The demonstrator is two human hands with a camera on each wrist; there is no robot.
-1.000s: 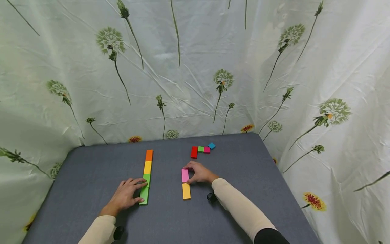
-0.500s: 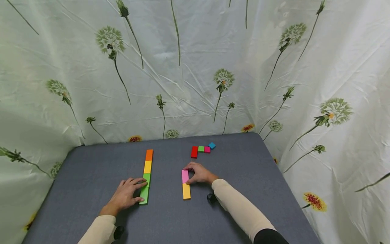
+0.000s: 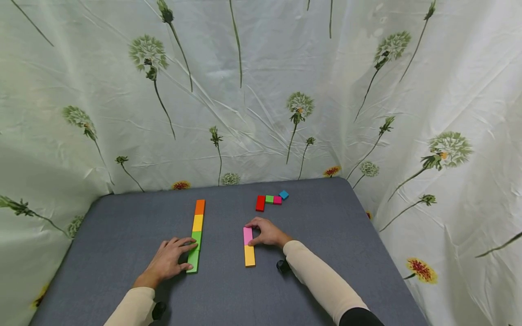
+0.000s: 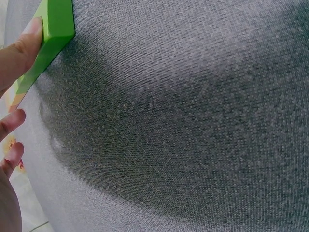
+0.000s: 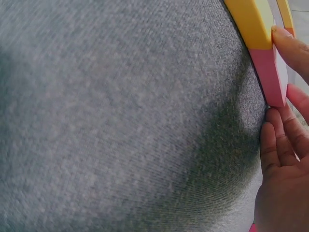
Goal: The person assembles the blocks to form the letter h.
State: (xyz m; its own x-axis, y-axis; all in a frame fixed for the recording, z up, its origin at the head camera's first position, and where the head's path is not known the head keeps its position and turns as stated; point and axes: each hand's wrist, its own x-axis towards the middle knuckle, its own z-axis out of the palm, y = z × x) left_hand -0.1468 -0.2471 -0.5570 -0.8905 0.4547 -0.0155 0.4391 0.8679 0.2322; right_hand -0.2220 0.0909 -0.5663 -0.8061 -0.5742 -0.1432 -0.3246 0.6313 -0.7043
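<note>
In the head view, a straight row lies left of the middle: an orange block point(image 3: 200, 207), a yellow block point(image 3: 197, 223) and two green blocks point(image 3: 193, 262). My left hand point(image 3: 163, 262) rests loosely against the green ones, its thumb touching the nearer green block point(image 4: 58, 21) in the left wrist view. To the right, a pink block point(image 3: 248, 235) sits end to end with a yellow-orange block point(image 3: 249, 256). My right hand point(image 3: 266, 232) holds the pink block, fingers at its far end and thumb near the seam, where the right wrist view shows the pink block point(image 5: 268, 72) flush with its neighbour.
Farther back on the grey table point(image 3: 322, 217) lie a red block point(image 3: 260, 203), a small green block point(image 3: 269, 199), a magenta block point(image 3: 277, 200) and a turned blue block point(image 3: 283, 194). A flowered curtain point(image 3: 261, 113) hangs behind the table's far edge.
The pink block has slid slightly toward the person, and the thin gap before the yellow-orange block has closed. The left hand has stayed where it was.
</note>
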